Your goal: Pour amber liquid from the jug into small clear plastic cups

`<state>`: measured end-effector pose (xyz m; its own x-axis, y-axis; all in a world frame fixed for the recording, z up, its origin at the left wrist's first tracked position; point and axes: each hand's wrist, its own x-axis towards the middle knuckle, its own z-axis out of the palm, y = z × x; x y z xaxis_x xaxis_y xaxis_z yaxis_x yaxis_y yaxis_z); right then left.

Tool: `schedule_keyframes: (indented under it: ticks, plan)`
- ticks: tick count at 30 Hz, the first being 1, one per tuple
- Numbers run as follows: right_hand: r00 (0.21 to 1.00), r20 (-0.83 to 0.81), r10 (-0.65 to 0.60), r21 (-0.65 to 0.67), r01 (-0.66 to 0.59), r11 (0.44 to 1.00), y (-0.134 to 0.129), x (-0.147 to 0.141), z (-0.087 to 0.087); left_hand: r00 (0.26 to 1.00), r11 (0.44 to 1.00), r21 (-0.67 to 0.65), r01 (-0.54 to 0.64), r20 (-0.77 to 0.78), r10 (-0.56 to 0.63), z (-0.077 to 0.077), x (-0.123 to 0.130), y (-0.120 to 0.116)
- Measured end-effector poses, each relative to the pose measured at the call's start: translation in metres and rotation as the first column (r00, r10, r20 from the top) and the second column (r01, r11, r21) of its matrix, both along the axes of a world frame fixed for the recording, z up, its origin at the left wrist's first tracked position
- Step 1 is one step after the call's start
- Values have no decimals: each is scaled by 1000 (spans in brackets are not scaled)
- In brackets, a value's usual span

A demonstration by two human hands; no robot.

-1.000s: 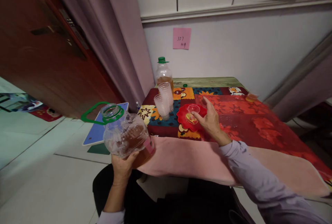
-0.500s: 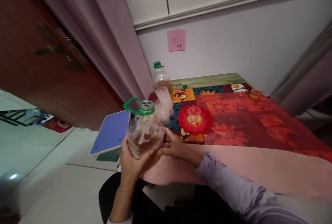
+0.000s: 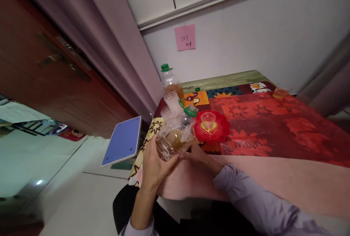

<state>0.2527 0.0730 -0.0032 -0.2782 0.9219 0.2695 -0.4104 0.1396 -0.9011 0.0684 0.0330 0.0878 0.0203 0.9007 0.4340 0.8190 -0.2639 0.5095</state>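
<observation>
Between my two hands is a large clear plastic bottle (image 3: 175, 139), part full of amber liquid and tilted to the right. Its uncapped mouth, with a green ring handle (image 3: 188, 109), points toward a small clear cup (image 3: 208, 120). That cup stands on a red scalloped plate (image 3: 224, 130). My left hand (image 3: 154, 163) grips the bottle's left side and base. Low on the other side, my right hand (image 3: 198, 154) holds it too, fingers partly hidden behind it. Stacked clear cups (image 3: 171, 102) stand just behind the bottle.
A second bottle (image 3: 175, 86) with a green cap is at the back, near a loose green cap (image 3: 197, 89). One cup with amber liquid (image 3: 280, 93) sits at the far right. A blue board (image 3: 122, 139) is left of the table; a pink note (image 3: 185, 37) hangs on the wall.
Both hands have moved the bottle to the right and tipped it, so its mouth has come near the plate's left edge. The view has shifted slightly.
</observation>
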Motion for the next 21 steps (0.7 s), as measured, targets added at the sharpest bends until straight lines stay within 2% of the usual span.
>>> schedule_keyframes:
  ticks: [5, 11, 14, 18, 21]
  plan:
    - [996, -91, 19, -70, -26, 997, 0, 2, 5, 996, 999, -19, 29, -80, -31, 9, 12, 8]
    - [989, -149, 17, -145, -39, 989, 0, 4, 0, 985, 991, -63, 114, -125, -121, 22, 18, 12]
    - [989, -149, 21, -154, -44, 987, 1, 4, -1, 985, 992, -62, 114, -120, -121, 17, 12, 11]
    - [985, -174, 7, -130, -30, 991, 0, 2, -2, 992, 996, -90, -19, -123, 8, 2, -3, 10]
    - [986, -168, 16, -131, -38, 991, 1, 1, -3, 997, 993, -119, -25, -76, 16, -5, -11, 10]
